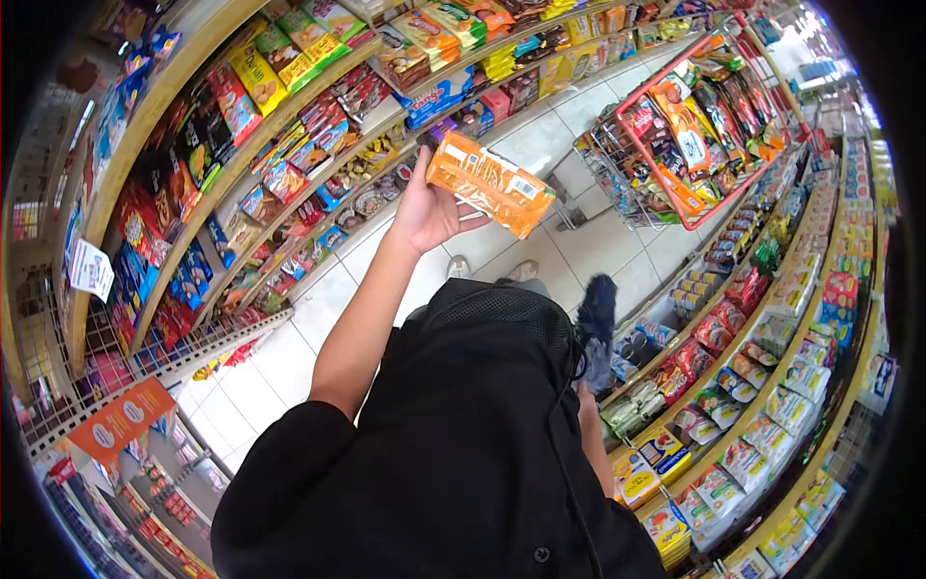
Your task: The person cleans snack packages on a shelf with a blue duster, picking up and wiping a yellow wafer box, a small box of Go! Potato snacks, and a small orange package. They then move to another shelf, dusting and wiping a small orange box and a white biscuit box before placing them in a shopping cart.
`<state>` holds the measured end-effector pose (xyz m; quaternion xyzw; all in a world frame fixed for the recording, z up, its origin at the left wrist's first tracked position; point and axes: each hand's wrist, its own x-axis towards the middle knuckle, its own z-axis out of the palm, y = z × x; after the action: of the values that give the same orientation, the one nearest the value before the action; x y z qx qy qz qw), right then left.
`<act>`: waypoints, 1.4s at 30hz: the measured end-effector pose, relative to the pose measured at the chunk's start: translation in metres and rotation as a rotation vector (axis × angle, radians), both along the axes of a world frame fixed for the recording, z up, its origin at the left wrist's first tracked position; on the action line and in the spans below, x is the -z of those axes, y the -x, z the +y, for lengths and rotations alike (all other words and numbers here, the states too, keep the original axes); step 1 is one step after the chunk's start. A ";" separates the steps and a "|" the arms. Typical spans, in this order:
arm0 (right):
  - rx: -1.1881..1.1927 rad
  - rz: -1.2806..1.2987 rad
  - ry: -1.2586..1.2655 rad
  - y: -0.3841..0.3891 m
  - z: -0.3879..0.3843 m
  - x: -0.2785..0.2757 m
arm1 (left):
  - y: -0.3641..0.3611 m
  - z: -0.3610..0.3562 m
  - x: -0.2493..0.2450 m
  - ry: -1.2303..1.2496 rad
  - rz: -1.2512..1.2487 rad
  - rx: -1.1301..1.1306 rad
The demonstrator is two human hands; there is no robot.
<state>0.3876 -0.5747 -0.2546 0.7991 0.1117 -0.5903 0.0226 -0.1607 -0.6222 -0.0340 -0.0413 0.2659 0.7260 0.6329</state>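
My left hand [429, 214] holds up an orange snack packet [492, 185], its fingers behind and under the left end. The packet is tilted, with a white barcode label towards me. Low at my right side is my right hand [585, 394], partly covered by my black clothing. A dark, fluffy duster [598, 323] sticks out from that hand, away from my body. The fingers around its handle are mostly hidden.
Curved-looking shelves of packaged snacks [256, 82] run along the left. A red-rimmed shopping cart [637, 145] full of snack packets stands ahead to the right. More shelves [743, 386] with pouches and cans line the right. White floor tiles [357, 289] lie between.
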 end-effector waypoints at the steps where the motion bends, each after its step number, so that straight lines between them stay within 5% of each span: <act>1: -0.010 0.005 0.001 0.003 0.009 0.001 | 0.000 -0.001 0.006 -0.031 -0.030 -0.013; 5: -0.364 -0.007 -0.039 -0.021 0.045 0.074 | -0.013 -0.004 0.010 -0.135 -0.193 -0.098; 7: -0.571 -0.083 -0.022 -0.001 0.067 0.042 | -0.017 -0.005 0.029 -0.299 -0.370 -0.114; 8: -0.671 -0.046 0.007 -0.005 0.080 0.037 | -0.025 -0.002 0.027 -0.116 -0.198 -0.222; 11: -0.810 -0.012 0.008 0.005 0.100 0.030 | -0.042 -0.006 0.052 -0.458 -0.813 -0.150; 15: -1.010 -0.090 -0.257 0.041 0.107 -0.028 | -0.085 -0.003 0.034 0.036 -0.689 -0.306; 16: -1.037 -0.121 -0.296 0.050 0.112 -0.039 | -0.098 -0.011 0.038 -0.147 -0.574 -0.223; 19: -1.264 -0.196 -0.604 0.032 0.143 -0.005 | -0.127 -0.002 0.043 0.114 -0.600 -0.290; 21: -1.419 -0.208 -0.744 0.073 0.157 -0.073 | -0.126 -0.004 0.066 0.119 -0.521 -0.373; 25: -1.554 -0.051 -0.863 0.139 0.184 -0.153 | -0.098 0.006 0.112 0.164 -0.383 -0.551; 29: -1.751 0.229 -0.932 0.186 0.198 -0.182 | -0.084 0.028 0.136 0.468 -0.325 -0.665; 33: -1.981 0.330 -1.022 0.229 0.186 -0.175 | -0.105 0.041 0.140 0.180 -0.024 -0.431; 34: -1.964 0.327 -1.033 0.239 0.182 -0.172 | -0.120 0.033 0.099 0.268 0.087 -0.327; 42: -2.043 0.450 -1.021 0.254 0.166 -0.173 | -0.133 0.005 0.102 0.327 -0.015 -0.559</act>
<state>0.1335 -0.4085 -0.0818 0.1303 0.9301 -0.3123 0.1430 -0.0279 -0.6168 -0.1359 -0.2193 0.3528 0.8189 0.3960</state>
